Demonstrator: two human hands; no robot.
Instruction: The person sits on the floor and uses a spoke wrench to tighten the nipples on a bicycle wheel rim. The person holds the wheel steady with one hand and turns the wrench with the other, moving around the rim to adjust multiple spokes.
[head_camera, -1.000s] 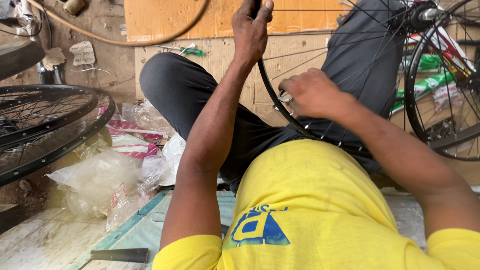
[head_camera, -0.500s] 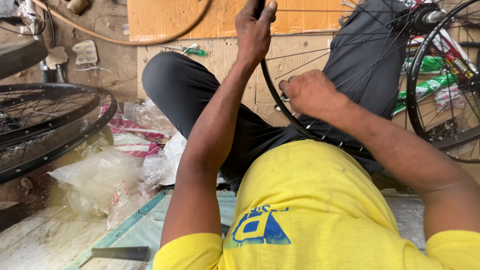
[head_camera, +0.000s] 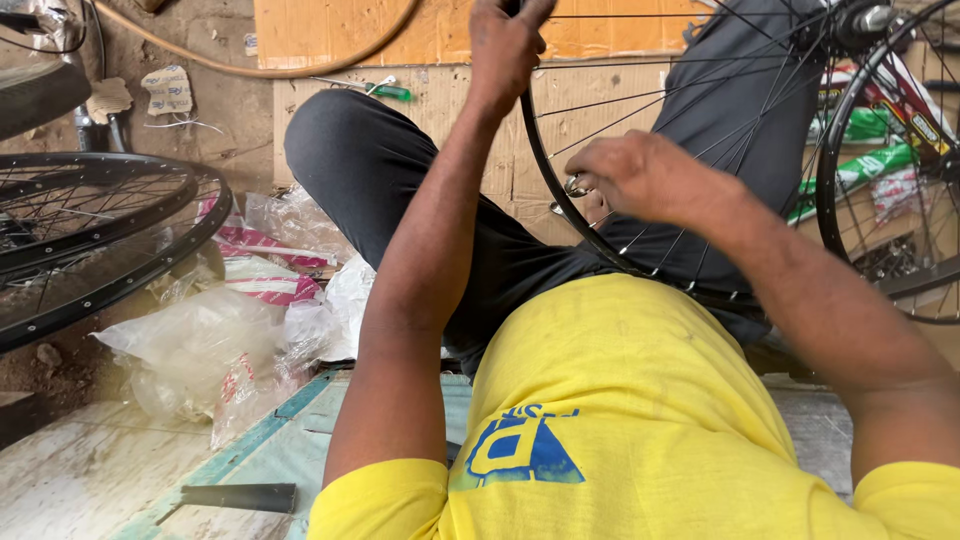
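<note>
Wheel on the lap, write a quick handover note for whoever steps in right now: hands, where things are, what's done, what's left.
Left hand: gripping the wheel's rim near its top, steadying it.
Right hand: at the rim's inner side, pinching a small metal tool where the spokes meet the rim.
Wheel: upright across the lap, hub at upper right.
Nearby: stacked rims at left, plastic bags beside them, a green-handled screwdriver on the cardboard.
Done: spokes laced into the rim.
Left: how many spokes are adjusted cannot be told.

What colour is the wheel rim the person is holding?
Black, with thin silvery spokes; the wheel rim shows best in the head view.
</note>
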